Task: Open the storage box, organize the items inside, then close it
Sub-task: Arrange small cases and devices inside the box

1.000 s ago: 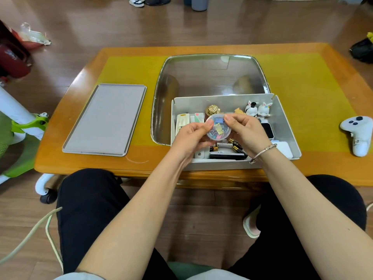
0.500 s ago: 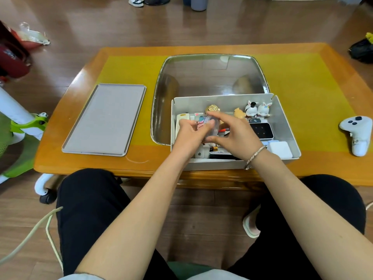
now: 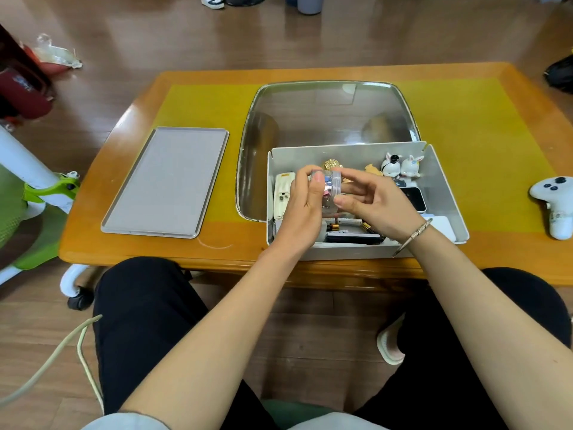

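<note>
The box (image 3: 446,193) sits open at the near edge of the desk (image 3: 130,243), its front wall almost flush with the rim, long axis running left to right. Behind it lies a clear tub (image 3: 328,119), and to the left, well apart, the grey lid (image 3: 167,181) lies flat with its long axis pointing away from the person. A white controller (image 3: 555,206) rests near the right desk edge. Bare desk shows between lid and tub and to the right of the box.

Both hands are over the left half of the box, holding a small clear jar (image 3: 330,189) on its side, its axis roughly left to right. The left hand (image 3: 305,209) curls round the jar's left end, thumb on top. The right hand (image 3: 375,203) pinches the right end with thumb and forefinger, the other fingers loosely bent; a bracelet (image 3: 414,235) circles that wrist. Coloured bits show inside the jar, too small to tell.

In the box: a white device (image 3: 282,193) along the left wall, a gold ornament (image 3: 332,163) at the back, two small figurines (image 3: 401,165) at the back right, a black phone (image 3: 414,198) beside the right hand, batteries (image 3: 344,223) and a black bar (image 3: 353,237) along the front. No writing can be read
</note>
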`<action>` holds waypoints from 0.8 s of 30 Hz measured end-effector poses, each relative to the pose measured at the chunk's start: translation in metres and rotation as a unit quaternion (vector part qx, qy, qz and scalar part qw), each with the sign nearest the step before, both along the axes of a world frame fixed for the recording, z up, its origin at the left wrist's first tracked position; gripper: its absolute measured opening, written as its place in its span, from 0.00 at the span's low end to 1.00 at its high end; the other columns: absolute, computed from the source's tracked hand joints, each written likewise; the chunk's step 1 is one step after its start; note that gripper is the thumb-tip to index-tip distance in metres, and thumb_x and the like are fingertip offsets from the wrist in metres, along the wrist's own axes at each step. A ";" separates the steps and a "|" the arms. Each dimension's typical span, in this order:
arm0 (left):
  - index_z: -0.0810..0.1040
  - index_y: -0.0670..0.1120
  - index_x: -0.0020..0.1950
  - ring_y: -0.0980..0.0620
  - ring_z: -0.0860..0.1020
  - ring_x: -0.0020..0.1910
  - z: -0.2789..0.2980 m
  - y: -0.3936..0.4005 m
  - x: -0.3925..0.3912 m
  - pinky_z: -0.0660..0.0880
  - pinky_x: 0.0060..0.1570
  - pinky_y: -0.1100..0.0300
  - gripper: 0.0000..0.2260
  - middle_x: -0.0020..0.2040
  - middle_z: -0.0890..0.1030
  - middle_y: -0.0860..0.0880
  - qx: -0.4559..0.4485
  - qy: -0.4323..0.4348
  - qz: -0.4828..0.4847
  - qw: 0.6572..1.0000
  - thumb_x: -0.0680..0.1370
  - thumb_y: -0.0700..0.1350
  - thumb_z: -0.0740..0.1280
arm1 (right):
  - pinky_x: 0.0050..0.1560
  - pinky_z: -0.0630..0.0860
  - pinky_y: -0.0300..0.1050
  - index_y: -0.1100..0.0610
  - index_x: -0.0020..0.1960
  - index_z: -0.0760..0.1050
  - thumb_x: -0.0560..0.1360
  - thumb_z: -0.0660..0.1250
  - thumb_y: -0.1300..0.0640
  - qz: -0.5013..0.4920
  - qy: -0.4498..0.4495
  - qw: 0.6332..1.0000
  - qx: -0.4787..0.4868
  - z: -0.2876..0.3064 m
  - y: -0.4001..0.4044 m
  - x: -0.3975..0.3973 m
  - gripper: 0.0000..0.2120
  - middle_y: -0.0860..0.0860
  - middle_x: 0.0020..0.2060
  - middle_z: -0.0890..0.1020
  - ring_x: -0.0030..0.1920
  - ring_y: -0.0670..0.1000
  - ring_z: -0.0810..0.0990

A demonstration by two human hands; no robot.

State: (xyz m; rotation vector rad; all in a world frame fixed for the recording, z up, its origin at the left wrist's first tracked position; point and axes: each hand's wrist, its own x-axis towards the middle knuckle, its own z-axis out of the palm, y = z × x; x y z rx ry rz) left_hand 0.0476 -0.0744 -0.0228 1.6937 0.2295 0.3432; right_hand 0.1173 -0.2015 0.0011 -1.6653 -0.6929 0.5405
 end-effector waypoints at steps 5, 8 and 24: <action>0.65 0.50 0.61 0.47 0.75 0.58 0.002 -0.001 -0.001 0.76 0.51 0.63 0.10 0.59 0.71 0.42 0.029 -0.019 0.008 0.999 0.84 0.51 0.50 | 0.51 0.80 0.44 0.62 0.68 0.69 0.75 0.65 0.66 0.015 0.032 0.999 0.025 0.003 -0.001 0.001 0.21 0.58 0.55 0.80 0.55 0.52 0.80; 0.65 0.49 0.65 0.47 0.74 0.60 0.003 0.001 -0.001 0.76 0.57 0.53 0.12 0.60 0.72 0.43 0.049 -0.002 -0.011 0.999 0.84 0.51 0.51 | 0.51 0.80 0.47 0.63 0.67 0.69 0.75 0.64 0.65 0.013 0.047 0.998 0.034 -0.002 -0.004 0.000 0.20 0.61 0.55 0.80 0.54 0.55 0.81; 0.58 0.52 0.74 0.55 0.72 0.63 -0.006 0.013 -0.014 0.72 0.53 0.74 0.20 0.69 0.68 0.49 0.128 0.023 -0.056 0.990 0.82 0.51 0.57 | 0.49 0.81 0.53 0.59 0.66 0.71 0.73 0.66 0.58 0.016 0.072 0.997 0.032 -0.014 -0.004 0.005 0.22 0.62 0.53 0.82 0.51 0.62 0.81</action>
